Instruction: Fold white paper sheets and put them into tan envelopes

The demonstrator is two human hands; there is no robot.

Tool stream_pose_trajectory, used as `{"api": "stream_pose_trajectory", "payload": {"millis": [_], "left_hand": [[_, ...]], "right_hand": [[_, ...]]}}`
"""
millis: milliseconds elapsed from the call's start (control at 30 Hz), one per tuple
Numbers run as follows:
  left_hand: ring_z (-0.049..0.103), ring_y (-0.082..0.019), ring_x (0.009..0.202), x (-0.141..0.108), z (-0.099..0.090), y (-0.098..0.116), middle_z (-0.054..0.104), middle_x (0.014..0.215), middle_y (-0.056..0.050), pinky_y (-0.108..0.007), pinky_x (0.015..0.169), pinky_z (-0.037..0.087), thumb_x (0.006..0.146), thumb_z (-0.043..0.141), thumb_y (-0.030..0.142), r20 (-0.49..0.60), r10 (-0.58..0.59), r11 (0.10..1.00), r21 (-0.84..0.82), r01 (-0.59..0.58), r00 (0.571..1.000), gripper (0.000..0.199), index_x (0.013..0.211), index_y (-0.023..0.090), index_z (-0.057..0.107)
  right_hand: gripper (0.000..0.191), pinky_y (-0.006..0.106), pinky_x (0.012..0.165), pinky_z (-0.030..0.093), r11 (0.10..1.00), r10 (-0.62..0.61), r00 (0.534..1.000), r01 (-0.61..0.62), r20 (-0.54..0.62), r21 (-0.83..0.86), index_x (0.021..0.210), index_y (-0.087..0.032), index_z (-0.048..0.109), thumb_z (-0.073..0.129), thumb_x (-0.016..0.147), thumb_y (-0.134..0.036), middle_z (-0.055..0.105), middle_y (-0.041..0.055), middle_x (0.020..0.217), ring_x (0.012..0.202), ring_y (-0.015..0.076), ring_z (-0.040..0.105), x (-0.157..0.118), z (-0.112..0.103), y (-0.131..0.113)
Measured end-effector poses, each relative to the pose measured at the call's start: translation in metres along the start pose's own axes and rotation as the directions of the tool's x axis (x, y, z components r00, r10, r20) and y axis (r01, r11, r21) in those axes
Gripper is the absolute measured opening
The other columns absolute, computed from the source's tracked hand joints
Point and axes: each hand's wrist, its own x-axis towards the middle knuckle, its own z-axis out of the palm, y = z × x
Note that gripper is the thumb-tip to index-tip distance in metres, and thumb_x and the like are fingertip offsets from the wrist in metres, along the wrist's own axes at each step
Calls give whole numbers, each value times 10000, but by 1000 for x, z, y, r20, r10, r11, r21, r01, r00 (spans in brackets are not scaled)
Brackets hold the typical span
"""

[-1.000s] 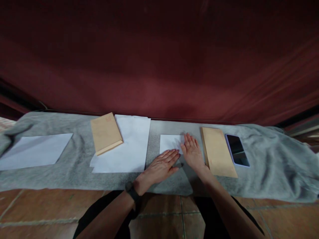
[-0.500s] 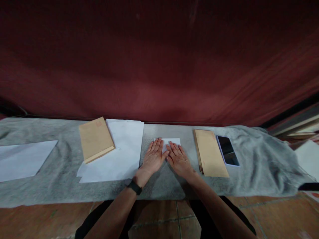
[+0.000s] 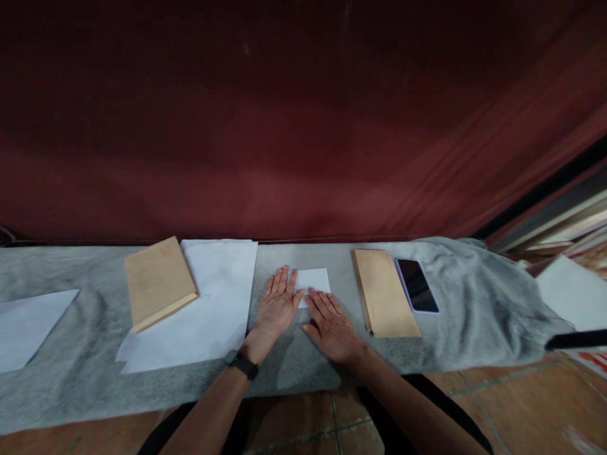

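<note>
A small white piece of paper point(image 3: 313, 278), which looks folded, lies flat on the grey cloth point(image 3: 303, 354). My left hand point(image 3: 277, 306) rests on its left edge, fingers stretched out and palm down. Over the lower right part of the paper lies my right hand point(image 3: 333, 328), its fingers flat and pointing away from me. Neither hand grasps anything. To the left, white paper sheets point(image 3: 222, 316) lie with a stack of brown envelopes point(image 3: 159, 278) on top of them. Right of my hands sits another stack of brown envelopes point(image 3: 386, 294).
A phone point(image 3: 417, 285) in a pale purple case lies beside the right envelopes. More white paper point(image 3: 33, 328) is at the far left. Behind the cloth-covered surface rises a dark red wall point(image 3: 303, 158). Another white sheet point(image 3: 571, 291) shows at the right, and tiled floor point(image 3: 526, 395) below.
My right hand has slid lower toward me on the small paper, uncovering more of it. My left hand stays at its left side. The whole view has shifted slightly.
</note>
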Motion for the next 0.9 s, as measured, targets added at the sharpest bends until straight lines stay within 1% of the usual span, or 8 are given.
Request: {"api": "stream_pose_trajectory", "payload": {"millis": [133, 233, 333, 400, 467, 733, 833, 900], "left_hand": [[292, -288, 1536, 2, -5, 0, 343, 1634, -162, -509, 1259, 226, 1050, 293, 439, 5, -4, 1000, 3, 4, 1000, 600, 1532, 116, 444], [289, -280, 1538, 5, -14, 7, 404, 1605, -151, -549, 1269, 180, 1057, 275, 394, -60, 22, 1000, -21, -23, 998, 567, 1511, 119, 475], [329, -215, 1523, 6, -21, 19, 472, 1573, -106, -499, 1277, 207, 1070, 249, 348, -74, 178, 977, -109, -185, 981, 528, 1481, 152, 518], [363, -172, 1503, 5, -21, 26, 501, 1557, -70, -451, 1267, 257, 1078, 242, 345, -22, 296, 940, -169, -296, 955, 511, 1462, 188, 541], [368, -156, 1499, 6, -19, 30, 502, 1557, -57, -433, 1257, 280, 1083, 233, 352, 46, 354, 921, -188, -340, 934, 512, 1466, 201, 536], [318, -170, 1522, 30, -14, 36, 428, 1601, -41, -443, 1249, 278, 1089, 190, 358, 156, 321, 946, -110, -307, 934, 530, 1538, 221, 437], [337, -166, 1514, 38, -14, 35, 459, 1583, -34, -452, 1240, 298, 1087, 177, 333, 149, 316, 948, -91, -305, 937, 527, 1520, 238, 463], [365, -156, 1500, 39, -13, 34, 489, 1565, -43, -444, 1233, 317, 1082, 176, 290, 109, 321, 946, -91, -312, 941, 526, 1499, 229, 491]], "right_hand": [[604, 460, 1253, 307, 999, -5, 1000, 4, 22, 39, 1565, -143, 385, 454, 1044, -440, 382, 113, 1624, 1508, 248, 355, -5, -2, -1], [589, 445, 1252, 311, 999, 3, 1000, -3, 12, 54, 1552, -143, 409, 449, 1046, -440, 381, 110, 1627, 1500, 245, 371, -6, -1, -1], [581, 443, 1247, 321, 998, 12, 1000, -11, -12, 62, 1521, -129, 458, 490, 1031, -438, 454, 132, 1584, 1479, 255, 408, -5, 3, -2], [571, 446, 1241, 333, 998, 22, 999, -19, -35, 68, 1481, -113, 509, 539, 1010, -434, 543, 150, 1513, 1448, 260, 453, -4, 6, -4], [550, 450, 1233, 348, 997, 25, 998, -20, -62, 77, 1443, -112, 550, 584, 988, -419, 602, 153, 1453, 1413, 256, 496, -3, 10, -6], [456, 417, 1221, 363, 991, 47, 993, -33, -106, 127, 1359, -114, 624, 621, 950, -316, 635, 147, 1414, 1359, 238, 549, -3, 11, -16], [388, 452, 1220, 353, 984, 73, 992, -54, -101, 171, 1315, -156, 658, 597, 945, -253, 676, 115, 1365, 1308, 239, 590, 4, 5, -16], [313, 408, 1173, 414, 970, 121, 989, -99, -89, 220, 1196, -211, 723, 544, 942, -165, 745, 68, 1239, 1200, 210, 658, 10, 0, -13]]}}
